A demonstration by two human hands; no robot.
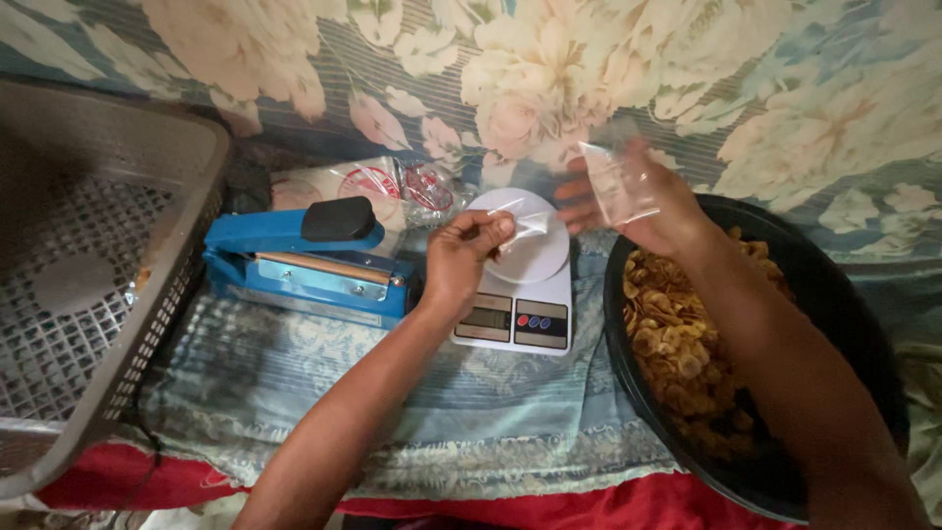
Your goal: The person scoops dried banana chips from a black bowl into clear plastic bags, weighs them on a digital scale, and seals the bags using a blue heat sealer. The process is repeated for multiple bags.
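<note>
My left hand (466, 255) pinches a small clear plastic bag (522, 223) over the round platform of a white kitchen scale (520, 294). My right hand (643, 201) holds up another clear plastic bag (620, 182), slightly blurred, just right of the scale and above the rim of a black basin (834, 294). The basin is full of yellow-brown chips (677, 344), and my right forearm crosses over it.
A blue heat sealer with a black handle (309, 255) lies left of the scale. Behind it is a pack of clear bags with red print (383, 186). A grey plastic basket (88, 275) stands at far left. Everything rests on floral cloth (294, 393).
</note>
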